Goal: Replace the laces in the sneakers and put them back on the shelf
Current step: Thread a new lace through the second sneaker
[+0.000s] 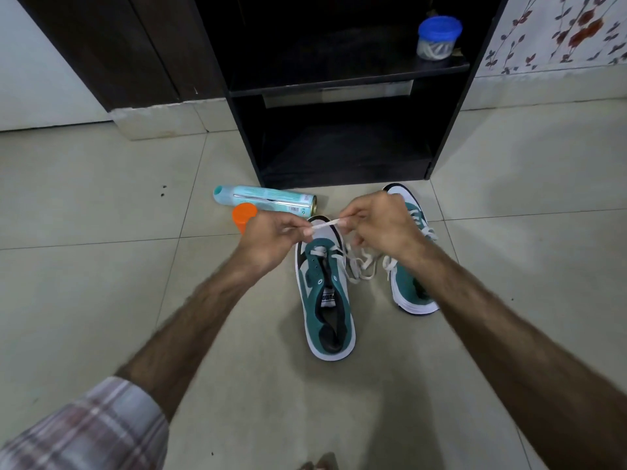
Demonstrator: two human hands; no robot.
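While a plaid sleeve (pixel 84 432) fills the lower left corner, the bare left forearm reaches up over the tiled floor (pixel 101 283) to the left hand (pixel 271 237), whose thumb and fingers pinch one end of a white shoelace (pixel 325 225). Behind that hand, an aerosol spray can (pixel 268 198) lies on its side on the floor, and its orange cap (pixel 243 215) sits just beside it, partly hidden by the knuckles. The pinched stretch of lace runs taut and nearly level to the right hand (pixel 380 225), which grips the other end with curled fingers. Below the lace stands the left-hand green-and-white sneaker (pixel 325 300), toe pointing toward the shelf; only its lowest eyelets near the toe carry a lace, and the rest of the tongue is bare. Loose white lace (pixel 361 266) lies in loops on the floor between the two shoes. The second sneaker (pixel 410 283) rests to the right, partly covered by the right wrist, with lace trailing from it. Farther back, the dark shelf unit (pixel 339 89) stands on the floor, and a clear jar with a blue lid (pixel 437 39) sits on its upper board toward the right.
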